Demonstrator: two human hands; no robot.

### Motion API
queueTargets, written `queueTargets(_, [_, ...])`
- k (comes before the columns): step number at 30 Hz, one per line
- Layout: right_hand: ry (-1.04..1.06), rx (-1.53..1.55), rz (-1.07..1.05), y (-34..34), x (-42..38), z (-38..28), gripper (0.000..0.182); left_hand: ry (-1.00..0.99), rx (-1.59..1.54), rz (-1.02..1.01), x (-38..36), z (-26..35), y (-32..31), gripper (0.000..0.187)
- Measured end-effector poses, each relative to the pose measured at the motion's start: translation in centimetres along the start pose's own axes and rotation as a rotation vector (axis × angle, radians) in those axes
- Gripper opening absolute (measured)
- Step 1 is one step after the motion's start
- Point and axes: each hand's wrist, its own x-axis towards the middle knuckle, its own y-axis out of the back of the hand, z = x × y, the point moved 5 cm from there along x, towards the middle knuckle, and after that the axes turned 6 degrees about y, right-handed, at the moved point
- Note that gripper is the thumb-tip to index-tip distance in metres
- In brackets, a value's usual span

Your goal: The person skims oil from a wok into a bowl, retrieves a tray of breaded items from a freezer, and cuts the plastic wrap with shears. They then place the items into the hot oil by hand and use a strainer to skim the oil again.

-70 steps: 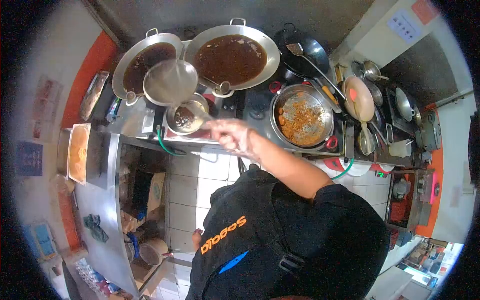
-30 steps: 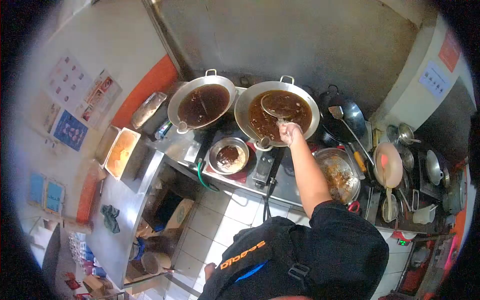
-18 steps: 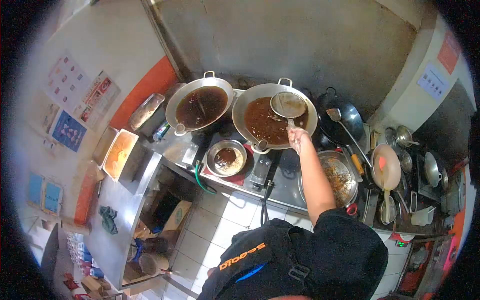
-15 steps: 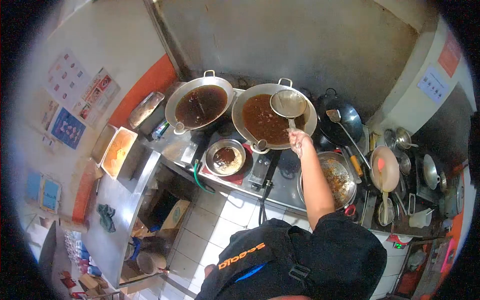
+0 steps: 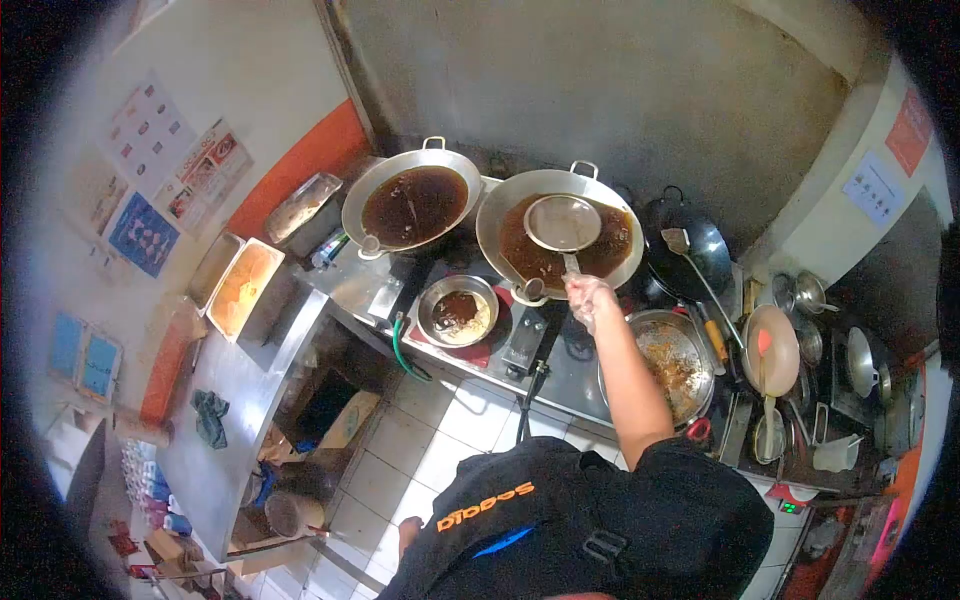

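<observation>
My right hand [image 5: 590, 298], whitish as if coated or thinly gloved, is closed on the handle of a round mesh strainer [image 5: 562, 222]. The strainer is over the dark brown liquid in the right-hand large pan [image 5: 492, 225]; whether its mesh touches the liquid is unclear. Beside it stands another large pan [image 5: 352, 208] of dark liquid. Nearer me, a smaller bowl [image 5: 428, 318] contains dark liquid and pale matter. Part of my left hand [image 5: 408, 535] shows at the left of my black shirt, its fingers not distinguishable.
Right of the strainer are a black wok [image 5: 712, 262] with a spatula [image 5: 676, 240] and a pan of browned bits [image 5: 607, 375]. Farther right lies a pale pan [image 5: 786, 350]. At left, a tray of orange-yellow food [image 5: 243, 290] and a dark cloth [image 5: 210, 418] rest by the steel counter [image 5: 240, 400].
My right hand and the strainer have shifted left relative to the pan, towards its middle. More of my left hand shows beside my shirt. The view has shifted slightly.
</observation>
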Motion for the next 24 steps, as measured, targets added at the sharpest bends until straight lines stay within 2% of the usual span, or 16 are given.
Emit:
queueTargets(1, [-0.047,-0.011,0.017,0.5,0.3,0.5,0.01,-0.079,0.047,0.025,0.0,0.4,0.1,0.013])
queueTargets(3, [-0.133,-0.028,0.041,1.0,1.2,1.4,0.012,-0.298,-0.074,0.326,-0.7,1.6,1.4,0.014])
queueTargets(4, [-0.094,-0.002,-0.005,0.2,0.9,1.2,0.013,-0.408,-0.107,0.476,-1.5,1.9,2.0,0.014])
queueTargets(7, [-0.112,0.076,0.049,0.5,1.8,2.3,0.014,0.127,0.01,-0.048,-1.7,1.0,0.6,0.017])
queueTargets(8, [-0.167,0.136,0.052,-0.4,0.4,1.5,0.014,0.127,0.012,-0.046,-1.3,0.5,0.1,0.017])
queueTargets(10, [-0.149,0.08,0.017,-0.2,1.3,1.4,0.014,0.319,0.126,-0.337,-0.4,-0.9,-2.7,0.018])
queueTargets(11, [-0.136,0.025,-0.007,-0.1,1.2,1.5,0.013,0.261,0.077,-0.268,-0.6,-0.7,-2.5,0.017])
queueTargets(12, [-0.067,-0.098,0.087,0.6,1.3,1.6,0.012,0.226,0.038,-0.212,-0.7,-0.7,-2.3,0.017])
queueTargets(15, [0.007,-0.047,0.114,1.0,1.3,1.0,0.013,0.176,-0.013,-0.125,0.0,-0.9,-1.6,0.017])
queueTargets(16, [-0.032,0.115,0.067,2.6,3.3,2.1,0.011,0.161,-0.028,-0.104,0.2,-0.8,-1.2,0.017])
queueTargets(17, [-0.035,0.112,0.073,2.7,2.7,2.0,0.011,0.148,-0.039,-0.089,0.2,-0.9,-1.3,0.017])
queueTargets(19, [-0.081,-0.086,-0.103,1.6,1.8,1.8,0.012,0.12,-0.05,-0.05,0.5,-1.0,-0.9,0.016])
queueTargets(21, [-0.047,0.007,-0.047,1.0,1.7,1.2,0.017,0.09,-0.054,-0.017,0.9,-0.7,0.2,0.016])
queueTargets(23, [-0.119,-0.024,0.053,1.0,1.7,2.1,0.021,0.044,-0.037,0.014,1.2,0.0,0.8,0.016])
queueTargets(24, [-0.032,-0.019,0.089,-0.3,0.1,1.4,0.015,0.006,-0.027,0.042,1.1,0.0,1.1,0.016])
